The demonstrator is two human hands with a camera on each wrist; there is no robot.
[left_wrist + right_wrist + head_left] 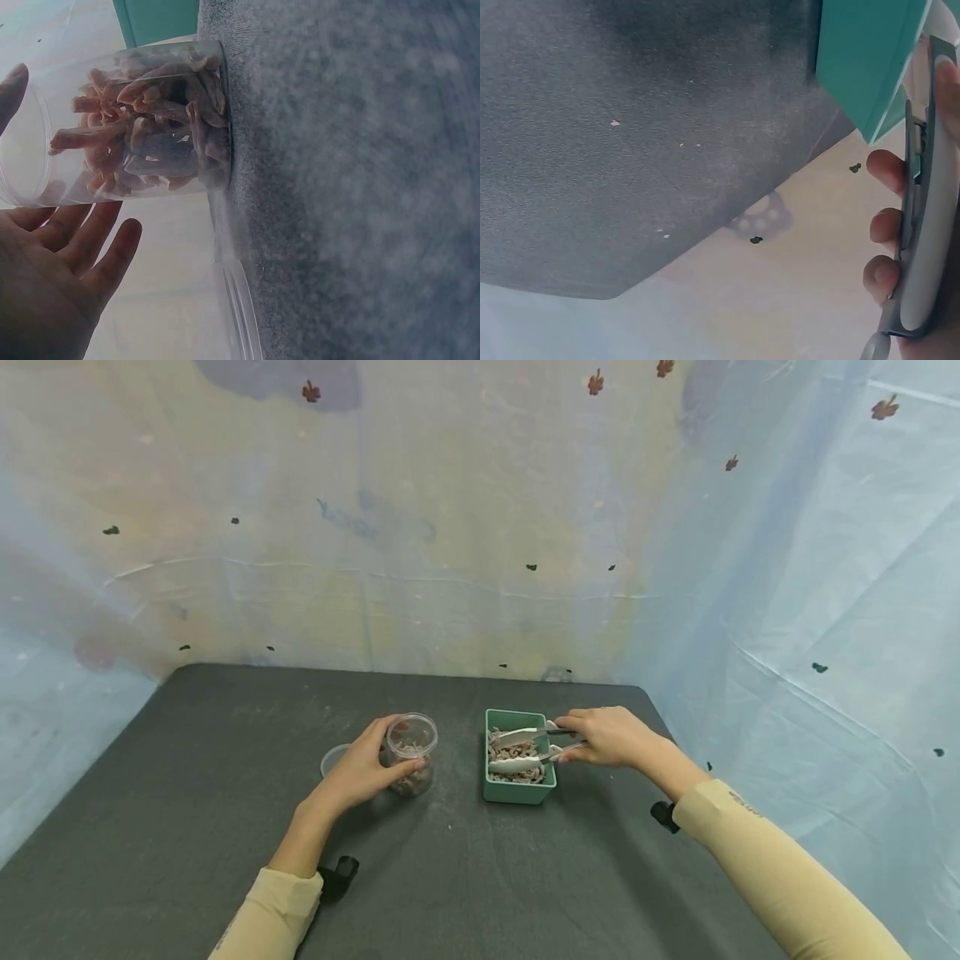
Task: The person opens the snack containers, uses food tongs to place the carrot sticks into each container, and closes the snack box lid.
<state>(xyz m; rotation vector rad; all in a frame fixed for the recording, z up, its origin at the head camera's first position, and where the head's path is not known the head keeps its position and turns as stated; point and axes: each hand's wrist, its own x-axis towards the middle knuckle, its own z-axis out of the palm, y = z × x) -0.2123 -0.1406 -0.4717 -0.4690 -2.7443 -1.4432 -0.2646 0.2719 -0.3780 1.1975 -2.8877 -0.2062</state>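
L hand (363,770): fingers curled round clear jar (414,743), at hand's 2–3 o'clock, on counter (450,877). R hand (611,735): fingers wrapped on tongs (516,766), approx 9 o'clock, ends spread in green box (517,792), jar's 3 o'clock. Lid (332,758): jar's 9.

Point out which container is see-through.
The jar held by the left hand: the strips inside show through its side, unlike the solid green box.
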